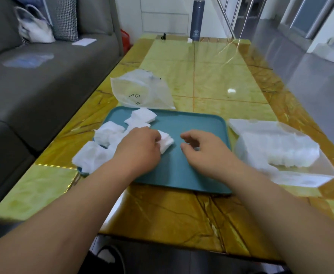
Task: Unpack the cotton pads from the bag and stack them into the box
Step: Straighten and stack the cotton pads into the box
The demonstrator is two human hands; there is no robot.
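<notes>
White square cotton pads lie in loose heaps on the left part of a teal tray. My left hand rests on the tray with its fingers closed on a small stack of pads. My right hand hovers over the bare middle of the tray, fingers curled and apart, holding nothing. A crumpled clear plastic bag lies just behind the tray. To the right stands a clear plastic box with its lid open, a row of stacked pads inside it.
The tray sits on a glossy yellow marble table. A dark flask stands at the table's far end. A grey sofa with a white handbag runs along the left side.
</notes>
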